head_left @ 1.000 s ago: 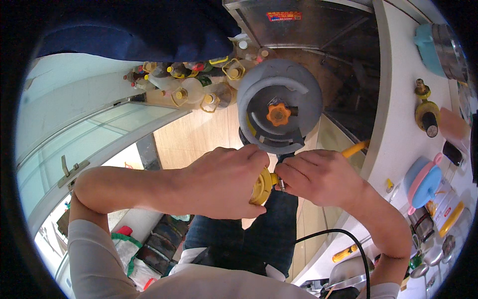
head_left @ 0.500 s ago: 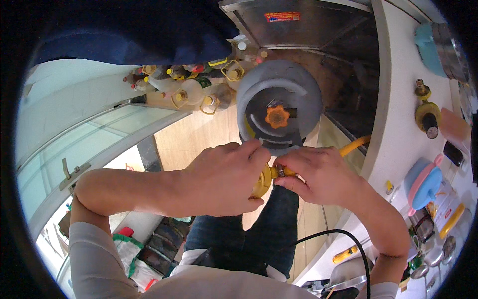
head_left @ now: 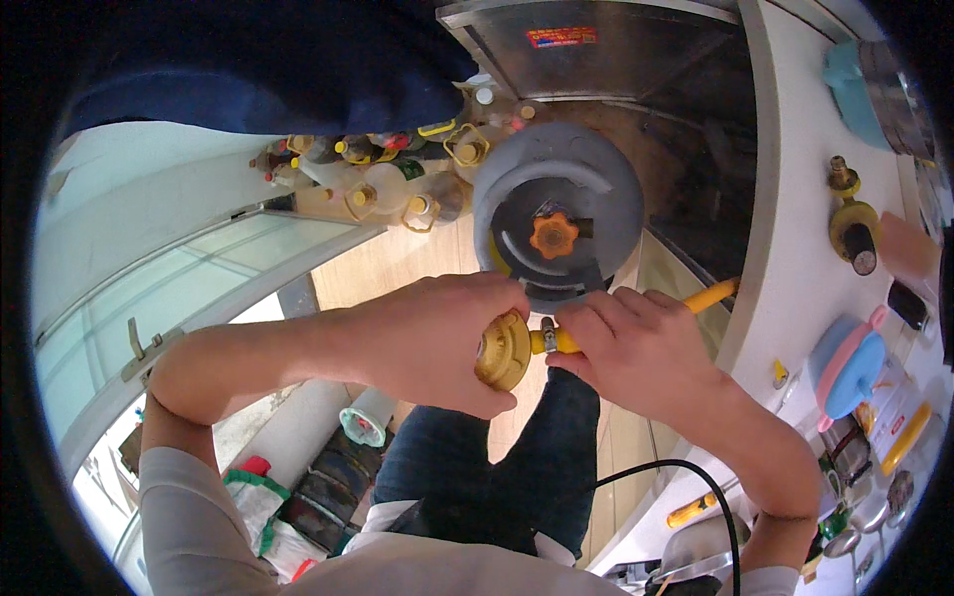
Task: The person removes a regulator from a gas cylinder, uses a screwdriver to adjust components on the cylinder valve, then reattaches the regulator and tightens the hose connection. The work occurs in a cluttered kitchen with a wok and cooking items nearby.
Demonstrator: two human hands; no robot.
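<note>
My left hand [head_left: 437, 343] is wrapped round a yellow gas regulator [head_left: 505, 352], its round body showing between thumb and fingers. A yellow hose [head_left: 712, 296] joins the regulator's right side. My right hand [head_left: 641, 348] grips that hose close to its end, beside a metal hose clamp [head_left: 549, 335]. Just beyond both hands stands a grey gas cylinder [head_left: 608, 164] with an orange valve knob [head_left: 554, 235] on top. The underside of the regulator and part of the hose are hidden by my fingers.
On the white counter [head_left: 785, 189] at right lie another regulator [head_left: 854, 228], a yellow-handled tool [head_left: 691, 510], a pink-and-blue lidded container [head_left: 853, 370] and several utensils. Several bottles [head_left: 386, 187] crowd the floor at far left. A glass-paned door [head_left: 214, 273] is on the left.
The regulator has turned and shifted slightly left, showing more of its body. My right hand has slid a little right along the hose, leaving the clamp uncovered.
</note>
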